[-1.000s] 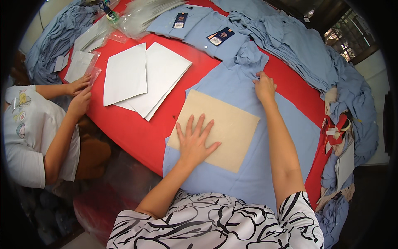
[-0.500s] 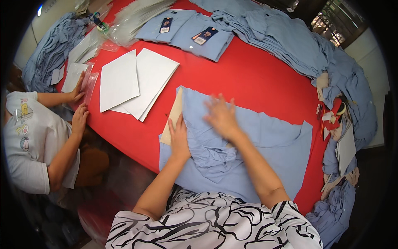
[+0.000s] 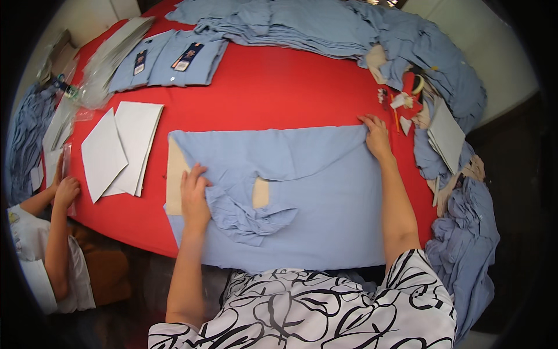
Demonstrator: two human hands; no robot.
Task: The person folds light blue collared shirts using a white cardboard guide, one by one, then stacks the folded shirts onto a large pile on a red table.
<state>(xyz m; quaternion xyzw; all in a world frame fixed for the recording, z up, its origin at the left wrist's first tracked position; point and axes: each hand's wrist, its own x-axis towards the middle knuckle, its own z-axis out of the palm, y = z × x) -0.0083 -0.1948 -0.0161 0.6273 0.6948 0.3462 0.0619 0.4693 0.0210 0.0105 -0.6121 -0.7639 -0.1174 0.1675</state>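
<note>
A light blue shirt (image 3: 325, 215) lies spread before me, its far edge nearly straight. Cream cloth (image 3: 175, 180) shows along its left edge, and a small cream patch (image 3: 261, 192) near its middle. Beside that patch, a bunched fold (image 3: 250, 221) of blue fabric is heaped up. My left hand (image 3: 195, 195) rests on the shirt's left part with fingers stretched, just left of the bunched fold. At the far right corner, my right hand (image 3: 378, 136) has its fingers closed over the shirt's edge.
White card sheets (image 3: 136, 139) lie left, near a co-worker's hands (image 3: 65, 189). Folded blue shirts with dark tags (image 3: 186, 57) and clear plastic bags (image 3: 110, 64) sit at the far left. Blue garments (image 3: 302, 26) are heaped along the far side and right; tape (image 3: 418, 85) lies at right.
My right hand has gone from the shirt's middle to its far right corner, and that side now lies smoother. My left hand stays on the left part. The view has turned right.
</note>
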